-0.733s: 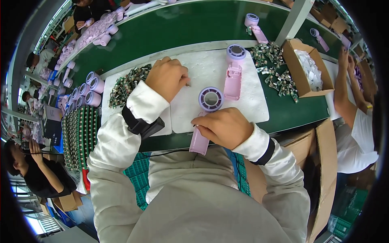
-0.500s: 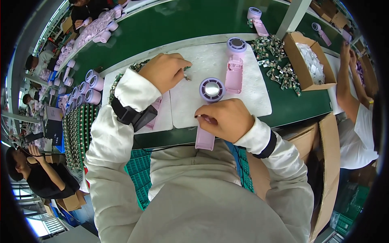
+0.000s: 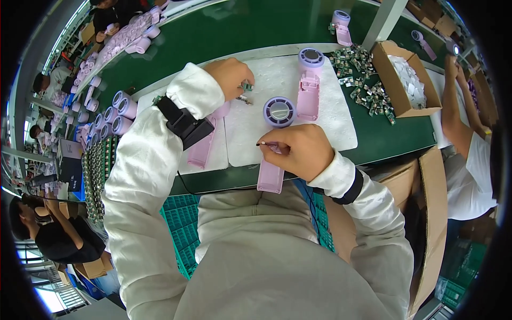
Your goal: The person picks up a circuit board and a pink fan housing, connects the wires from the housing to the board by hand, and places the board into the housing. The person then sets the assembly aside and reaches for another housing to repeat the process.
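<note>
My left hand (image 3: pixel 230 77) pinches a small green circuit board (image 3: pixel 246 86) above the white foam mat (image 3: pixel 336 133). A second small part (image 3: pixel 243 99) lies on the mat just under it. My right hand (image 3: pixel 303 151) grips a pink handheld fan (image 3: pixel 274 138) whose round head lies on the mat and whose handle sticks over the table's front edge; the fingers also hold a thin dark-tipped piece at its left. Another pink fan (image 3: pixel 309 85) lies face up on the mat further back.
Loose green circuit boards (image 3: pixel 368 80) are heaped at the mat's right. Beside them stands a cardboard box (image 3: pixel 405 80) of white pieces. Pink fan bodies (image 3: pixel 114 114) line the left. Another person's arm (image 3: pixel 458 106) works at right. A green conveyor belt (image 3: pixel 240 26) runs behind.
My left hand has lifted from the pile of boards at left and moved right over the mat with a small board. The view has shifted closer; the right hand stays on the fan.
</note>
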The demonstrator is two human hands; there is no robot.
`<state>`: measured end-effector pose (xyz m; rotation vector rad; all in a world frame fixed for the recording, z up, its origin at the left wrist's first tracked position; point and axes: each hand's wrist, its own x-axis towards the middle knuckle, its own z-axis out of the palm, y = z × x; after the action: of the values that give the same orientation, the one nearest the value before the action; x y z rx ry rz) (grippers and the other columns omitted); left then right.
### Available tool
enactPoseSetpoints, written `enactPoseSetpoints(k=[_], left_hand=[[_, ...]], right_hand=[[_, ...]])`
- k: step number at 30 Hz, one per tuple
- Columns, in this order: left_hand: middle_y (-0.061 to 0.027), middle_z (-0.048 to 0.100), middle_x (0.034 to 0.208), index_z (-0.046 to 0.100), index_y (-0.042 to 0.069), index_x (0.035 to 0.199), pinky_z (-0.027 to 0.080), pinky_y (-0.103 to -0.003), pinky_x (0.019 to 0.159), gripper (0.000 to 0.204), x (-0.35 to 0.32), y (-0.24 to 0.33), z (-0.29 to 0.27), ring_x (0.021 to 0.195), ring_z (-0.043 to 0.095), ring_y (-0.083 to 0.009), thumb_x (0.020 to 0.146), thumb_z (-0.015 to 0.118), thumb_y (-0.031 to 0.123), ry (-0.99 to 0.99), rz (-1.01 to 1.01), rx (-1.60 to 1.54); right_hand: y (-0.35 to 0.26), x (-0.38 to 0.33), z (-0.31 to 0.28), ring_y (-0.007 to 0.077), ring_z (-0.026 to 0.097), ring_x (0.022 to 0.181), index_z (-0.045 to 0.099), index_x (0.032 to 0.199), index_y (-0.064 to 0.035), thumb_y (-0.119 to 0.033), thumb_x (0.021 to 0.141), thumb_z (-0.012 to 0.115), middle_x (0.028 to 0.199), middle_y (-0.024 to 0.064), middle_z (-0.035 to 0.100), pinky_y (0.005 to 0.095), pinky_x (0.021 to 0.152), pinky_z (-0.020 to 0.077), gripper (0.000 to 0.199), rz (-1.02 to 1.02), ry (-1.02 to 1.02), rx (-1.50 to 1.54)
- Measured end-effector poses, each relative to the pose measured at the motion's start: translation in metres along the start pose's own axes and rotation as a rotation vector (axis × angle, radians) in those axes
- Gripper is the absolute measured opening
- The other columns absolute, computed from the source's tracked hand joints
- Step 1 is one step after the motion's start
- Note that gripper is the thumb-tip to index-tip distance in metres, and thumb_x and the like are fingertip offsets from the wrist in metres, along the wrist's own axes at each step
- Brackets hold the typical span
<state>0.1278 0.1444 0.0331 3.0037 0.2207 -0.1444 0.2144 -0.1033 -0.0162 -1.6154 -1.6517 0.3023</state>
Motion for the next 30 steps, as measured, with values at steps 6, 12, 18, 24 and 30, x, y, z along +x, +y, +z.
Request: enactPoseSetpoints(k=[6, 12, 18, 24, 30], left_hand=[[-0.0170, 0.072, 0.103, 0.068, 0.004, 0.115, 0.057, -0.040, 0.080, 0.030, -0.039, 0.036, -0.018, 0.090, 0.072, -0.0360, 0.085, 0.069, -0.002, 0.330, -0.002, -0.087], [-0.0161, 0.072, 0.103, 0.059, 0.003, 0.109, 0.057, -0.039, 0.078, 0.029, -0.129, 0.115, 0.000, 0.093, 0.072, -0.0364, 0.084, 0.071, -0.007, 0.439, 0.058, -0.324], [-0.0168, 0.073, 0.116, 0.060, 0.000, 0.111, 0.055, -0.034, 0.095, 0.023, -0.137, 0.153, 0.050, 0.110, 0.070, -0.0236, 0.092, 0.068, -0.012, 0.917, -0.456, -1.182], [-0.0173, 0.070, 0.123, 0.060, -0.002, 0.117, 0.053, -0.033, 0.099, 0.025, -0.120, 0.159, 0.086, 0.113, 0.067, -0.0201, 0.094, 0.066, -0.012, 1.056, -0.328, -1.516], [-0.0165, 0.069, 0.124, 0.060, -0.005, 0.122, 0.053, -0.031, 0.099, 0.028, -0.126, 0.161, 0.095, 0.112, 0.067, -0.0176, 0.095, 0.065, -0.011, 1.044, -0.331, -1.614]], right_hand=[[0.002, 0.000, 0.003, 0.0241, 0.068, 0.063, 0.076, 0.087, -0.0071, -0.012, 0.078, 0.077, 0.072, 0.0059, 0.068, 0.0346, 0.058, 0.0542, 0.011, -0.082, 0.125, -0.068], [-0.002, -0.006, 0.000, 0.0243, 0.063, 0.064, 0.073, 0.088, -0.0074, -0.010, 0.076, 0.077, 0.073, 0.0049, 0.059, 0.0373, 0.056, 0.0521, 0.012, -0.147, 0.150, -0.062], [-0.010, -0.005, 0.004, 0.0235, 0.060, 0.063, 0.074, 0.092, -0.0075, -0.008, 0.077, 0.078, 0.074, 0.0050, 0.059, 0.0353, 0.055, 0.0497, 0.016, -0.187, 0.111, 0.077], [-0.022, -0.006, 0.001, 0.0187, 0.058, 0.063, 0.074, 0.094, -0.0043, -0.003, 0.080, 0.078, 0.076, 0.0051, 0.061, 0.0313, 0.056, 0.0466, 0.015, -0.048, 0.099, 0.311], [-0.016, -0.005, 0.006, 0.0171, 0.059, 0.069, 0.075, 0.094, -0.0021, -0.001, 0.081, 0.077, 0.080, 0.0054, 0.063, 0.0303, 0.059, 0.0471, 0.013, -0.057, 0.090, 0.314]])
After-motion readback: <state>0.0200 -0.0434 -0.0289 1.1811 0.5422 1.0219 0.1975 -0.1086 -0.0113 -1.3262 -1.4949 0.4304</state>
